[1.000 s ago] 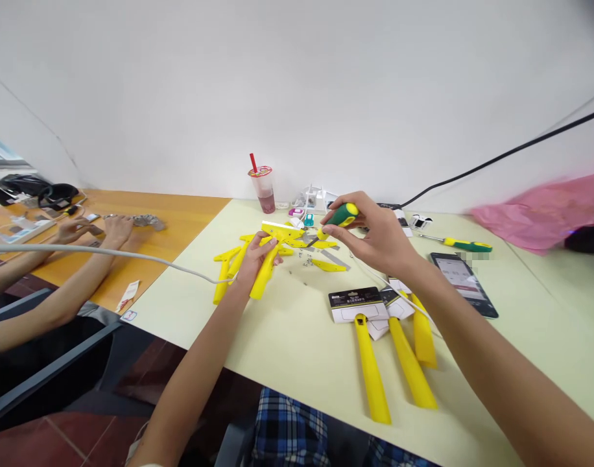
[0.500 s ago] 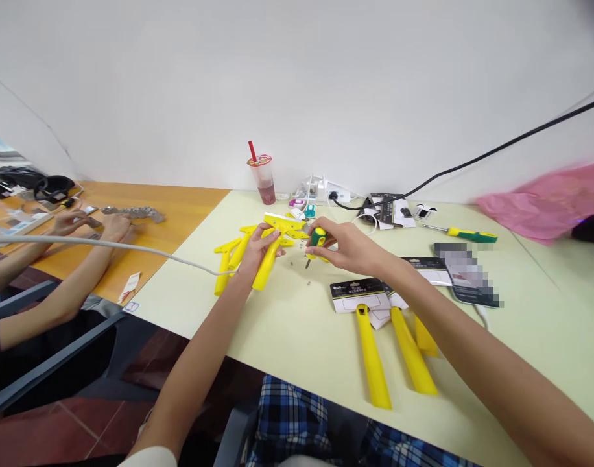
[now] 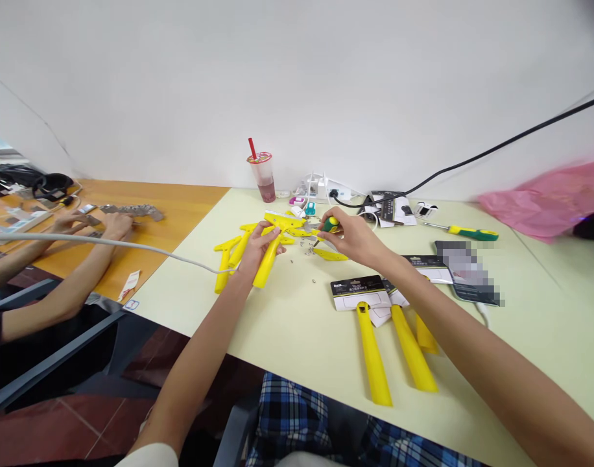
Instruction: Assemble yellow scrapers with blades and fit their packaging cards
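My left hand (image 3: 256, 250) is wrapped round the handle of a yellow T-shaped scraper (image 3: 264, 267), its head pointing away from me. Just right of it, my right hand (image 3: 354, 239) is closed on a green and yellow screwdriver (image 3: 331, 224). The screwdriver's shaft slants down and left above the table. Small metal screws (image 3: 307, 245), several of them, lie scattered below the tip. On the table under my right hand rests a flat yellow piece (image 3: 332, 255). More yellow scrapers (image 3: 223, 269) lie left of my left hand.
Yellow handles (image 3: 375, 363) with black-and-white cards lie at front right, near a phone (image 3: 465, 272). Behind are a second screwdriver (image 3: 476, 233), a power strip (image 3: 343, 192) and a drink cup (image 3: 264, 178). A co-worker's hands (image 3: 117, 226) are at the left table.
My right hand has shifted slightly right and up with the screwdriver, uncovering more of the flat yellow piece. My left hand keeps the scraper nearly still.
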A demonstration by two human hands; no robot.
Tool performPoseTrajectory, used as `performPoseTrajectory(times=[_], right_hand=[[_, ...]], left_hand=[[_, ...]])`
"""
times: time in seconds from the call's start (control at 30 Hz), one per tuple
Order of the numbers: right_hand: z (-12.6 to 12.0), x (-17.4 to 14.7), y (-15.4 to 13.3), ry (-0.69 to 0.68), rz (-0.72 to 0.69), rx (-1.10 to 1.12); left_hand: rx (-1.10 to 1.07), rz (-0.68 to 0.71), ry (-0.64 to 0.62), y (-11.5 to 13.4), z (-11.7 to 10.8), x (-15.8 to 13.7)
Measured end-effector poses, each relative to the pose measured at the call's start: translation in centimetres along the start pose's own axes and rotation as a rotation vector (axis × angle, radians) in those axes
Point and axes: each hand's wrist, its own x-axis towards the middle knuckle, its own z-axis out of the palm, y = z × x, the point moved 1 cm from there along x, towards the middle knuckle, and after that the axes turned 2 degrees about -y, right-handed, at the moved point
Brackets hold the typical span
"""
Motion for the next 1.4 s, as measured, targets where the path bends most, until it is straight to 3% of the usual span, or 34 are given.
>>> performPoseTrajectory(times=[0.57,0.9,1.4], right_hand=[[-1.1,0.1,-1.0,0.015,0.035,0.086],[-1.2,0.1,-0.3,0.012,0.055,0.050],[-1.1,0.2,2.5,0.124,0.094,0.059]], left_hand=[[0.013,-0.012,0.019,0.2,0.5,-0.2],[0.045,-0.009,-0.013,0.0,0.3,-0.2],[0.054,-0.015,-0.031,-0.4,0.0,-0.1]])
